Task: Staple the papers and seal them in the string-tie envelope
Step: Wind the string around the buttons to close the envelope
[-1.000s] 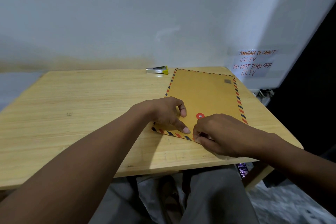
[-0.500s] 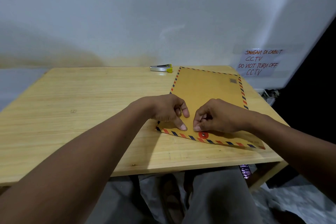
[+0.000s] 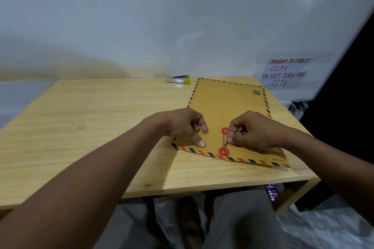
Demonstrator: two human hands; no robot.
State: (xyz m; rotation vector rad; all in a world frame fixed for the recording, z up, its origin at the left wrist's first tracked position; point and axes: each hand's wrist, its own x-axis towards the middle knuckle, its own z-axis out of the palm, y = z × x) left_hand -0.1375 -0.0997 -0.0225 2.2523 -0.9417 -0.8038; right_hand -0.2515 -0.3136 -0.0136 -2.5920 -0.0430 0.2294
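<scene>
A brown string-tie envelope [image 3: 226,103] with a red-and-blue striped border lies flat on the right half of the wooden table, flap folded down toward me. Two red discs show near its front edge, an upper disc [image 3: 224,131] and a lower disc [image 3: 223,151], with a thin string [image 3: 224,141] running between them. My right hand [image 3: 257,129] pinches the string just right of the discs. My left hand [image 3: 186,125] rests on the envelope's front left corner, fingers curled, thumb and forefinger pressing it down. No loose papers are visible.
A silver stapler with a yellow end [image 3: 178,79] lies at the table's [image 3: 85,119] back edge, left of the envelope. A handwritten notice [image 3: 285,72] hangs on the white wall at right. My legs and a dark object show below the front edge.
The flap has been folded down, so both red discs now show. My right hand moved from the flap's edge up beside the discs and pinches the string. My left hand stayed put.
</scene>
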